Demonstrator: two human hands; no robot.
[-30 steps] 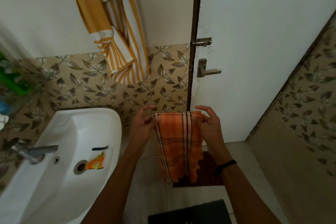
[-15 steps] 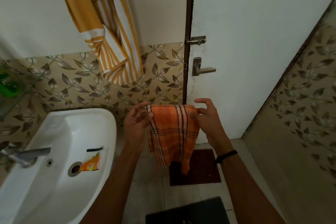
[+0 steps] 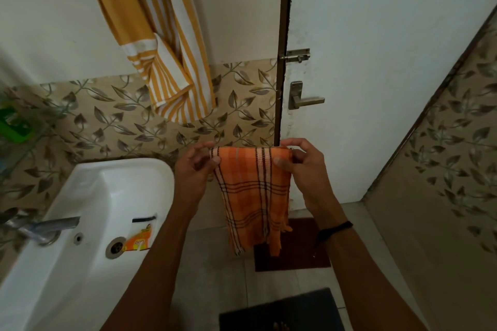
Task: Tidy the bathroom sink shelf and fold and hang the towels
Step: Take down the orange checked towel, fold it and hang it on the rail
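Note:
An orange checked towel (image 3: 254,196) with dark and white lines hangs folded in front of me, over the floor beside the sink. My left hand (image 3: 195,169) pinches its top left corner between thumb and fingers. My right hand (image 3: 301,166) pinches the top right corner, a black band on that wrist. The towel's lower edge dangles loose and uneven. A yellow and white striped towel (image 3: 161,43) hangs bunched on the wall above the tiles. The glass shelf (image 3: 32,137) shows at the far left, with a green item (image 3: 14,126) on it.
A white sink (image 3: 88,223) with a metal tap (image 3: 45,226) stands at lower left, an orange sachet (image 3: 141,240) lying near its drain. The white door (image 3: 376,75) with handle (image 3: 302,99) and bolt is shut ahead. A brown mat (image 3: 295,252) and a dark mat (image 3: 279,312) lie on the floor.
Both hands have kept hold of the orange towel's top corners and drawn the top edge straighter. The view has swung slightly, so the sink and shelf sit differently in frame.

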